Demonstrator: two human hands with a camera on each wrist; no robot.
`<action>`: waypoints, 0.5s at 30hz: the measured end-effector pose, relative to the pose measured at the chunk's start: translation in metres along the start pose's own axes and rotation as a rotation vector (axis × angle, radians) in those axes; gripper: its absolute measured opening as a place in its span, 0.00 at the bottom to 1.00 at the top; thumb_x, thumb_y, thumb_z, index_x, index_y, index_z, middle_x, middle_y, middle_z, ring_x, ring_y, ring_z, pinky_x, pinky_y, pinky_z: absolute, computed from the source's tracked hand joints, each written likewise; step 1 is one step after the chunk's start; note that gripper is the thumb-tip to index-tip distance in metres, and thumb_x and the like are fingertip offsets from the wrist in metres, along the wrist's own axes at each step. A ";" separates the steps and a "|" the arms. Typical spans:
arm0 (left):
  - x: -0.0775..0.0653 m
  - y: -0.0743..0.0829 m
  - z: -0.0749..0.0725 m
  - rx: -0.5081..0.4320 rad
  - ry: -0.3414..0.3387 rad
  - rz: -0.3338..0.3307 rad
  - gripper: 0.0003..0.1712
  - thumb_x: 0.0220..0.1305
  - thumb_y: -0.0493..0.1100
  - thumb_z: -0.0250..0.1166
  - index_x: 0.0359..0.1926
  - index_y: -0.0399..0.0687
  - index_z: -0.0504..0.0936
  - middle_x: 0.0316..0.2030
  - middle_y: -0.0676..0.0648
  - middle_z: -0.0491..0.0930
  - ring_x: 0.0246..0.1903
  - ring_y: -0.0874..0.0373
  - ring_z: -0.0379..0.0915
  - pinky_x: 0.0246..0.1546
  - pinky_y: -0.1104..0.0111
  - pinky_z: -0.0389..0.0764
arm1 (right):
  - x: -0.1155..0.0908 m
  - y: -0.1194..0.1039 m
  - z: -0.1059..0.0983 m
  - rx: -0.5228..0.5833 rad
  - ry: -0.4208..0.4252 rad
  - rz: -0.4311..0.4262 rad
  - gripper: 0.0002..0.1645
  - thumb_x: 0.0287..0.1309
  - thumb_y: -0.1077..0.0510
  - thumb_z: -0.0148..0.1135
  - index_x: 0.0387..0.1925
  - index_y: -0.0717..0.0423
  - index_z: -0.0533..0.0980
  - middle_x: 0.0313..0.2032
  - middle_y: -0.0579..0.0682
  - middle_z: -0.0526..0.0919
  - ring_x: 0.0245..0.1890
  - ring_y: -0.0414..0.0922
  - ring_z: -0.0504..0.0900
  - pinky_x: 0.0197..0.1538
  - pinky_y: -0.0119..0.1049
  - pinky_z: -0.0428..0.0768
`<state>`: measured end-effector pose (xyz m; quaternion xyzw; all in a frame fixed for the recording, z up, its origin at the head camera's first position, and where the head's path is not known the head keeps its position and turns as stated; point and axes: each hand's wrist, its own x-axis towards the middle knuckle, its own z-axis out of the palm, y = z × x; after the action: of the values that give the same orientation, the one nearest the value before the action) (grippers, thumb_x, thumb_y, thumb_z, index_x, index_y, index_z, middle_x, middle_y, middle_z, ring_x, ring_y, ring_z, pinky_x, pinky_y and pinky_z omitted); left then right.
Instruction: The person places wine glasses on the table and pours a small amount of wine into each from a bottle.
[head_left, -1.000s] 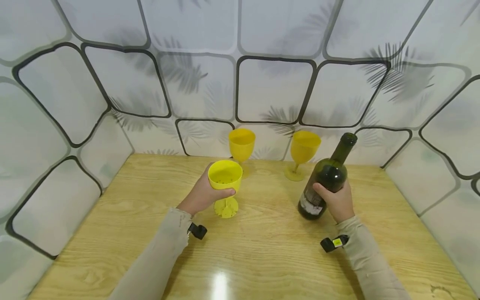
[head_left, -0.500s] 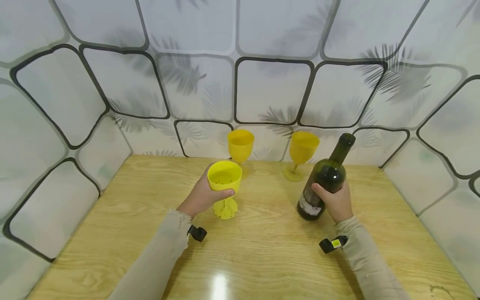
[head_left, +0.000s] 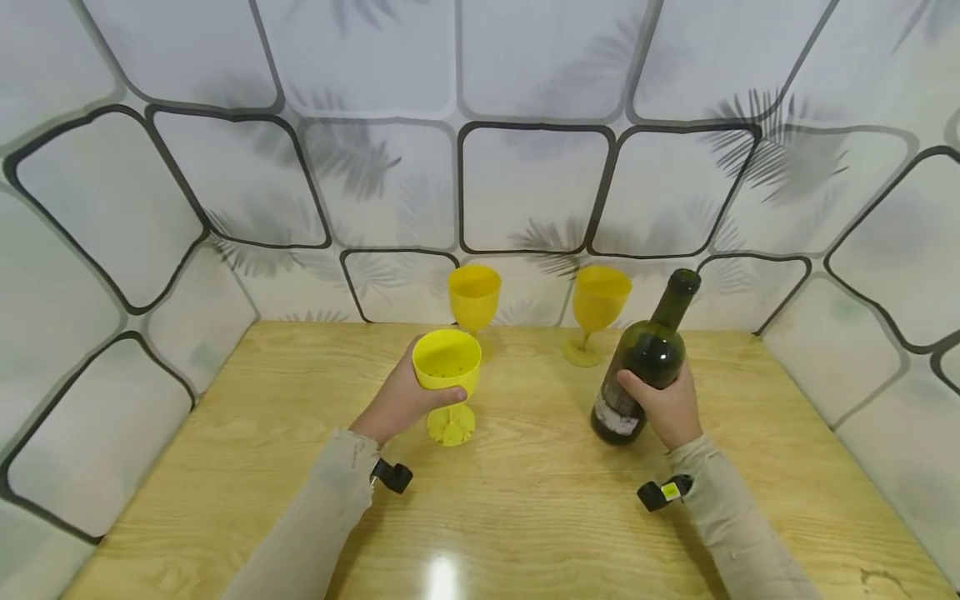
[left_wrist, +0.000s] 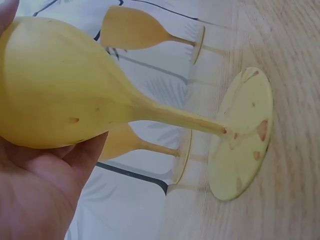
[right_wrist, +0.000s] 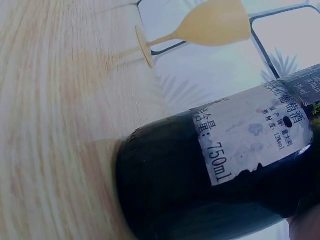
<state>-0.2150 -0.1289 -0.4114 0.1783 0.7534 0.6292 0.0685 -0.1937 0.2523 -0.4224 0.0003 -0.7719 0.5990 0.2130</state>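
Observation:
My left hand grips a yellow goblet round its bowl, thumb across the near side. The goblet is upright, its foot right at the tabletop and flecked with reddish-brown spots. Small dark specks show inside the bowl. On the right, a dark green wine bottle stands uncorked, with my right hand curled round its body. Its torn, stained white label reads 750ml. The bottle's base is close over the wood, and most of the right hand's fingers are hidden behind the glass.
Two more yellow goblets stand at the back by the wall: one behind the held goblet, its lower part partly covered, and another left of the bottle. Patterned walls enclose the wooden table at the back and both sides.
The head view has shifted a little, so the back goblets and wall sit slightly further left and lower. Both hands keep the same hold on the goblet and the bottle.

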 end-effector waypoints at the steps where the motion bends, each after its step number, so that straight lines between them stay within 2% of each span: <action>1: 0.000 0.000 0.000 -0.002 0.004 -0.001 0.52 0.55 0.44 0.82 0.74 0.58 0.60 0.64 0.48 0.73 0.61 0.49 0.73 0.66 0.50 0.73 | 0.000 0.000 0.000 -0.003 -0.003 -0.003 0.41 0.55 0.67 0.74 0.68 0.55 0.66 0.51 0.35 0.77 0.52 0.36 0.77 0.55 0.25 0.74; 8: 0.001 -0.002 0.004 -0.052 -0.007 0.029 0.54 0.57 0.39 0.80 0.76 0.62 0.58 0.65 0.48 0.72 0.60 0.47 0.73 0.64 0.51 0.75 | -0.008 -0.002 0.002 -0.028 -0.030 -0.014 0.42 0.55 0.67 0.74 0.69 0.59 0.65 0.51 0.33 0.77 0.52 0.35 0.77 0.55 0.25 0.74; 15: -0.001 -0.002 0.003 -0.012 0.027 0.031 0.48 0.56 0.41 0.81 0.71 0.57 0.63 0.62 0.47 0.74 0.59 0.47 0.74 0.64 0.50 0.75 | -0.016 -0.008 0.016 0.008 -0.056 -0.057 0.45 0.51 0.70 0.75 0.69 0.63 0.65 0.50 0.31 0.78 0.51 0.34 0.77 0.55 0.24 0.74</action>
<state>-0.2140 -0.1267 -0.4140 0.1809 0.7476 0.6370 0.0498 -0.1822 0.2311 -0.4235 0.0397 -0.7749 0.5954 0.2082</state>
